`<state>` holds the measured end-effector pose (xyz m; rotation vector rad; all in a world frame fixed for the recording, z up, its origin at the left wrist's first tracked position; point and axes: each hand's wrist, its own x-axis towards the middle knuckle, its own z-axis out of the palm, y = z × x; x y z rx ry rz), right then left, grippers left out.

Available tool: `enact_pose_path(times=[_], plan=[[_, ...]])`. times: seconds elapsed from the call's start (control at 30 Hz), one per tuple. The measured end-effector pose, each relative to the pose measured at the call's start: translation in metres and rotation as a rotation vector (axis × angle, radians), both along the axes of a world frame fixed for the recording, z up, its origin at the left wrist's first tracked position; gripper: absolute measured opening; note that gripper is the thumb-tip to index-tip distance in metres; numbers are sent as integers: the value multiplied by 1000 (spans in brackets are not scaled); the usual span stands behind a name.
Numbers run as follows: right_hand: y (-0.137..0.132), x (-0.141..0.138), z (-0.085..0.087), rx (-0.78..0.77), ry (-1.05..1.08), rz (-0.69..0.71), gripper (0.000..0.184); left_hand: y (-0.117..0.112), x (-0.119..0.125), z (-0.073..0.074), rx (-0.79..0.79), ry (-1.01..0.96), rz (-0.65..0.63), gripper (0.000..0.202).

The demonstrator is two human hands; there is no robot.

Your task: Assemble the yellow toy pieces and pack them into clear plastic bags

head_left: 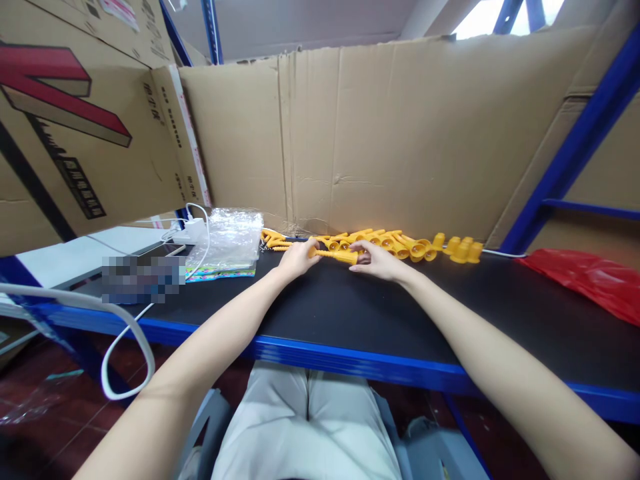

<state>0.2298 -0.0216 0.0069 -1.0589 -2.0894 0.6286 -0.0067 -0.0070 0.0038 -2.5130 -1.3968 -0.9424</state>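
Yellow plastic part (pixel 336 255), apparently ribbed, lying level on black tabletop (pixel 350 313)

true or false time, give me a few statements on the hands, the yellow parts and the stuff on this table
Both the left hand and the right hand touch one yellow part. True.
A row of yellow parts lies along the cardboard wall. True.
The red bag lies left of the hands. False: it lies at the far right.
The tabletop is white. False: it is black with a blue edge.
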Motion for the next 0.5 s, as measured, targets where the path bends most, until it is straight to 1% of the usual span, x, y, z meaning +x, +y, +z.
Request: enact_pose_path(times=[0.07,0.2,0.3,0.37,0.43,0.5], plan=[[-1,1,2,-109,115,26,44,1,-1,0,14,-24,-9,18],[-9,-2,9,-329,252,29,24,0,-2,0,44,-70,-68,17],[-13,-6,13,-460,307,18,28,-1,0,0,52,-80,-76,17],[-14,-7,12,-483,326,-1,29,-1,1,0,45,-76,-58,17],[-13,-7,11,-479,326,15,30,-1,2,0,37,-66,-32,18],[-13,-5,10,-459,312,52,38,-2,2,0,32,-61,-15,20]])
